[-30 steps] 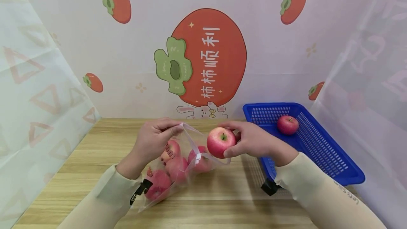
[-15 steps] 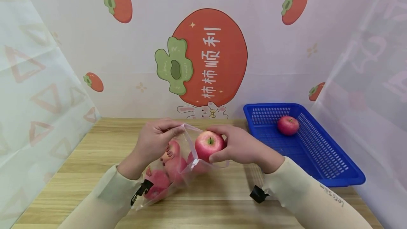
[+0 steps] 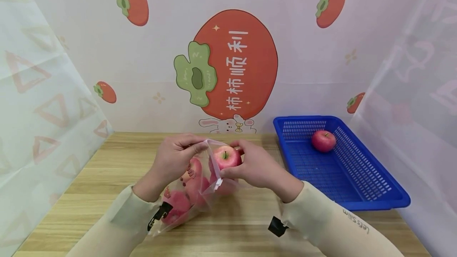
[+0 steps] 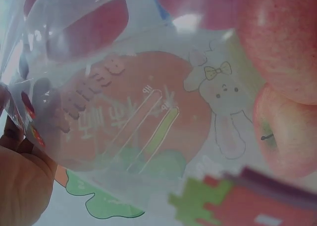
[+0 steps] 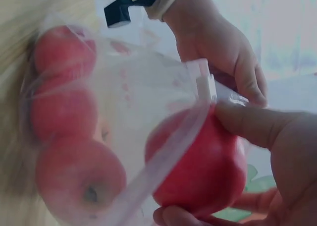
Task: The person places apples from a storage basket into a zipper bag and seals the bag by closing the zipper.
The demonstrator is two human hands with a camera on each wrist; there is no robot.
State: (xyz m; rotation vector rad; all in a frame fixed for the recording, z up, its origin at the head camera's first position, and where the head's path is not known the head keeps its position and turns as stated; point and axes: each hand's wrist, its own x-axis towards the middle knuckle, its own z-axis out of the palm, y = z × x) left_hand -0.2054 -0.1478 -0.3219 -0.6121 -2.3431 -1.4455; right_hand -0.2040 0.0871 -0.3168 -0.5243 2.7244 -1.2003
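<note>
My left hand (image 3: 175, 160) pinches the top edge of a clear zip bag (image 3: 201, 209) and holds its mouth up. Several red apples lie inside; in the right wrist view one bagged apple (image 5: 81, 179) shows near the bottom. My right hand (image 3: 255, 165) grips another apple (image 3: 227, 157), stem side toward the head view, at the bag's mouth and partly behind its rim. A white slider (image 3: 218, 184) sits on the zip strip close to my right thumb. Through the printed film, the left wrist view shows apples (image 4: 282, 137) at its right side.
A blue perforated basket (image 3: 357, 185) stands on the right of the wooden table (image 3: 228, 233), with one apple (image 3: 323, 141) in it. A printed backdrop (image 3: 235, 66) rises behind the table, and pale fabric walls close both sides.
My right hand has moved left with the apple, from beside the bag into its mouth. The left hand keeps its hold on the bag's edge, nearly still.
</note>
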